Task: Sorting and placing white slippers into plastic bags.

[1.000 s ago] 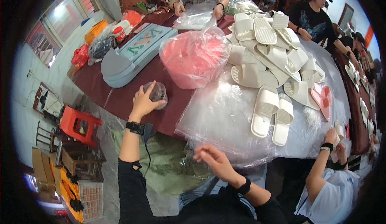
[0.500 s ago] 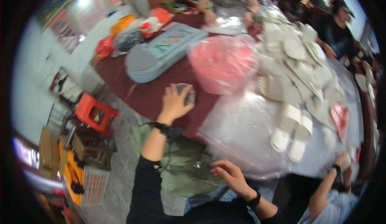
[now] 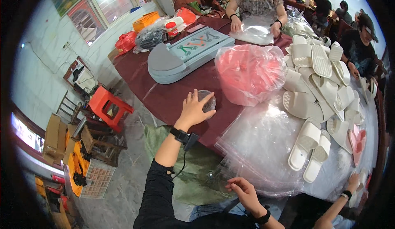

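My left hand (image 3: 194, 110) reaches over the near part of the dark red tabletop (image 3: 164, 101), its fingers spread across a small clear round object (image 3: 209, 102). Whether that object is a dish or a roll of tape cannot be told. My right hand (image 3: 245, 196) is held low in front of me, fingers loosely bent and apart, with nothing seen in them. Closest to it is the near edge of a stack of clear plastic bags (image 3: 259, 146). Beyond my left hand lies a grey-blue folded board (image 3: 185, 56) with coloured drawings. A clear bag of pink-red items (image 3: 251, 72) stands to the right.
Cream slippers (image 3: 303, 144) are heaped on the right, beside a pink pair (image 3: 358, 142). Across the table, a person's hands (image 3: 235, 23) rest at clear plastic. Another person's arm (image 3: 339, 204) reaches in at lower right. A red stool (image 3: 108, 105) stands left; green sacking (image 3: 185, 175) lies below.
The whole view has shifted, so the scene sits further right and lower, and it is sharper now. My left hand stays at the clear round object; my right hand has barely moved.
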`<state>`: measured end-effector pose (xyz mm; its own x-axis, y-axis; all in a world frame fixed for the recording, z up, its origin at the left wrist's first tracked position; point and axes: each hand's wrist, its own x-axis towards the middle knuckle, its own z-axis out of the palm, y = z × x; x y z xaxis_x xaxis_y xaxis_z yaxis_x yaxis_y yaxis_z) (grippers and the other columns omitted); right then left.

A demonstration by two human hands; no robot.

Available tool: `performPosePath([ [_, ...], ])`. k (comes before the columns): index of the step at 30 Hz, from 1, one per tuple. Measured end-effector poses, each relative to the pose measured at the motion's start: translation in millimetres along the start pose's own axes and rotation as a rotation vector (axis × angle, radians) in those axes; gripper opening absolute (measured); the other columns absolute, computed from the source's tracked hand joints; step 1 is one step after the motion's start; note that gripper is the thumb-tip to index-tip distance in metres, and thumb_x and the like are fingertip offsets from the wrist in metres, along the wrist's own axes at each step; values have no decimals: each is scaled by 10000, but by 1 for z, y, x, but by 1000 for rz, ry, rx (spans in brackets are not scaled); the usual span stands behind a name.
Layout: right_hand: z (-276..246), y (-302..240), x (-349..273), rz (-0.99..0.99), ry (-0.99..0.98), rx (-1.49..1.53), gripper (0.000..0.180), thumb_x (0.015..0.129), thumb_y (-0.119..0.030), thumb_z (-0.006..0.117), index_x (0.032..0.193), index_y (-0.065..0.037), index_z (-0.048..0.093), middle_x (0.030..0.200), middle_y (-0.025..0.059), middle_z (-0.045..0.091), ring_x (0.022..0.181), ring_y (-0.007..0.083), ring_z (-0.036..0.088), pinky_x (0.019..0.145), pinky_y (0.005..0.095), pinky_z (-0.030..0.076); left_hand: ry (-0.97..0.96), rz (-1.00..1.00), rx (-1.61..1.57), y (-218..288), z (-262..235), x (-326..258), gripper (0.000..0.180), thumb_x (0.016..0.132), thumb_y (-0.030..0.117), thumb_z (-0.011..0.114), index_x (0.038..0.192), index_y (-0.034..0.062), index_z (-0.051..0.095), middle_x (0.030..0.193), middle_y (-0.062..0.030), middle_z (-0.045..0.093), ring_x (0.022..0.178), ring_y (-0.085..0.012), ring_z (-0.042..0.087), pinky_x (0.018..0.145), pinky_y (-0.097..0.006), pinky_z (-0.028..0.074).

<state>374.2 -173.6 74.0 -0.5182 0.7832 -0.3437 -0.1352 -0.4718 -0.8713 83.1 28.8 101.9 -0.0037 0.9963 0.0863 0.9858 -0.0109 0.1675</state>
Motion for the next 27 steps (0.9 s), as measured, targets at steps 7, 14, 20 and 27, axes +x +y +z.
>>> performPosePath([
  [7,6,1,7,-8,-36,25,220,957,-107,503,1126,30,536,1015,94,621,926,143,594,852,284,466,179,115,193,-5,22,-10,674,828,509,580,1427,403,290,1447,-314,219,1292,-528,252,1003,-596,272],
  [14,10,3,4,23,-18,15,217,957,-100,502,1129,26,539,982,97,631,918,140,590,833,278,466,124,101,140,-1,16,-10,770,747,506,662,1418,412,298,1445,-298,229,1267,-526,285,1002,-587,280],
  [20,18,0,10,-24,-41,29,215,957,-102,506,1131,20,544,971,96,636,937,144,592,826,289,476,65,111,194,-1,9,-3,767,720,421,684,1401,393,333,1419,-312,254,1234,-516,317,955,-581,346],
  [27,15,3,-11,-33,-64,-15,233,964,-150,510,1141,-3,543,1009,73,630,960,132,593,834,295,478,247,43,60,-48,21,34,720,668,358,737,1274,114,436,1413,-277,309,1292,-475,292,1006,-596,294],
])
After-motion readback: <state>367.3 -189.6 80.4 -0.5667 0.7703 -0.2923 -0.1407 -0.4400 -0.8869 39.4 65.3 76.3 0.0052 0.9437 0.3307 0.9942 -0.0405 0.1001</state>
